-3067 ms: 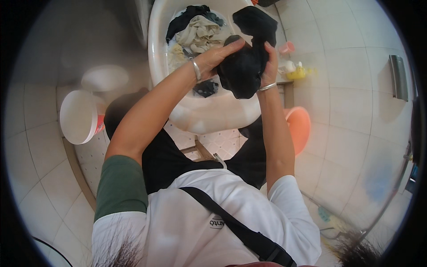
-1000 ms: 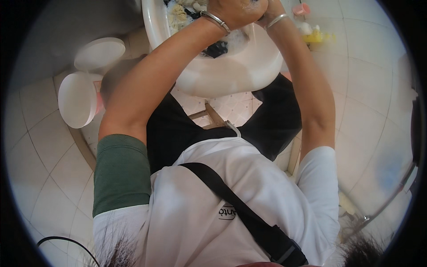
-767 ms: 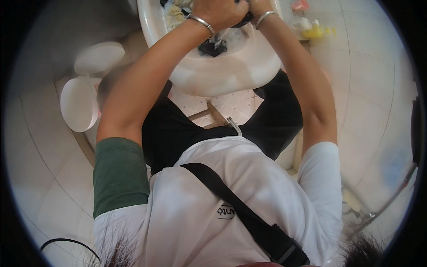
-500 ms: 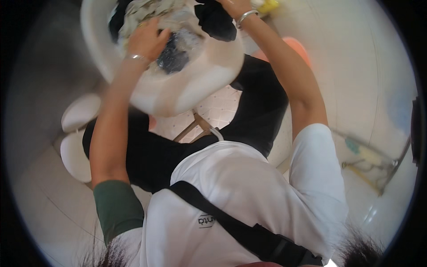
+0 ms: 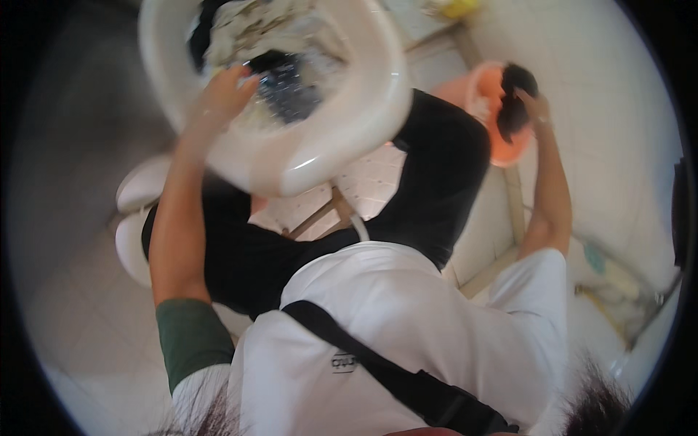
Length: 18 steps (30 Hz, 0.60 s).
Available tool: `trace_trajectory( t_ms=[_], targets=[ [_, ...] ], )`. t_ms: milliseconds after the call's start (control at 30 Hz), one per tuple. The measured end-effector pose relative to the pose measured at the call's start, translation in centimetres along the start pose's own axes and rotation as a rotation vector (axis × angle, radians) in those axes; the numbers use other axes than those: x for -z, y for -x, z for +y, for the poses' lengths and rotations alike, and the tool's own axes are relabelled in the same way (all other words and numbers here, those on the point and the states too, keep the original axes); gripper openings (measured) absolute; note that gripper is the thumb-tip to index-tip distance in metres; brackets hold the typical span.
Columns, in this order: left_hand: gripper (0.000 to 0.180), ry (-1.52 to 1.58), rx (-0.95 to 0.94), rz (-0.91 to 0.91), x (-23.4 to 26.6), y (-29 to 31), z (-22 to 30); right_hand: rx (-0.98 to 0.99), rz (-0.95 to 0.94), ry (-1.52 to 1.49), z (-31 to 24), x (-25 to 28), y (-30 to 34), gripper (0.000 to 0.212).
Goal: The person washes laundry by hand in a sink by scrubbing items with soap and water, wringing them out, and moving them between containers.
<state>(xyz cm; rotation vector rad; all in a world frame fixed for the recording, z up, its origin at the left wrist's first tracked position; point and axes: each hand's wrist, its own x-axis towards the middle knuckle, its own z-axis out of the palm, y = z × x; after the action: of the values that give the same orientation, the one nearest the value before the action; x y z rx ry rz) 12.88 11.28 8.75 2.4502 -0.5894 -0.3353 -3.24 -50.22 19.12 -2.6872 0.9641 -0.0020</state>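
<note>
A white basin (image 5: 305, 168) stands between my knees, holding wet laundry in water. Beige cloth (image 5: 251, 29) is bunched toward its far side, and a dark blue-grey cloth (image 5: 291, 94) lies soaked nearer to me. My left hand (image 5: 227, 96) is over the basin's left part. Its fingers are closed at the edge of a small black cloth (image 5: 270, 60); blur softens the fingertips. Off to the right, my right hand (image 5: 536, 107) grips a bunched black garment (image 5: 515, 109), whose exact kind I cannot make out. That garment hangs over the mouth of an orange bucket (image 5: 502, 154).
The bucket stands on the tiled floor beyond my right knee. White slippers (image 5: 139, 182) lie by my left leg. Something yellow (image 5: 459, 7) is at the far edge. A low frame (image 5: 607, 291) with a greenish item is at the right.
My right hand has carried the black garment from above the basin rightward to the orange bucket. My left hand has shifted slightly toward me, and more black cloth shows beside its fingers.
</note>
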Motion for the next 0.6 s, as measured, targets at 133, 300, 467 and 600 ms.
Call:
trace_trajectory(
  t_ms=[133, 300, 467, 600],
  targets=[
    [0.034, 0.339, 0.196, 0.152, 3.9, 0.1, 1.4, 0.167, 0.077, -0.026, -1.5, -4.3, -1.8, 0.042],
    [0.029, 0.718, 0.415, 0.354, 8.0, 1.5, 2.8, 0.618, -0.117, -0.259, -21.2, -12.0, 1.5, 0.027],
    [0.029, 0.858, 0.417, 0.435, 9.4, 2.3, 5.6, 1.071, -0.521, -0.15, -35.7, -26.3, 10.4, 0.037],
    [0.026, 0.896, 0.423, 0.465, 10.5, 4.4, 7.9, 1.104, -0.711, 0.05, -42.6, -34.5, 16.8, 0.037]
  ],
)
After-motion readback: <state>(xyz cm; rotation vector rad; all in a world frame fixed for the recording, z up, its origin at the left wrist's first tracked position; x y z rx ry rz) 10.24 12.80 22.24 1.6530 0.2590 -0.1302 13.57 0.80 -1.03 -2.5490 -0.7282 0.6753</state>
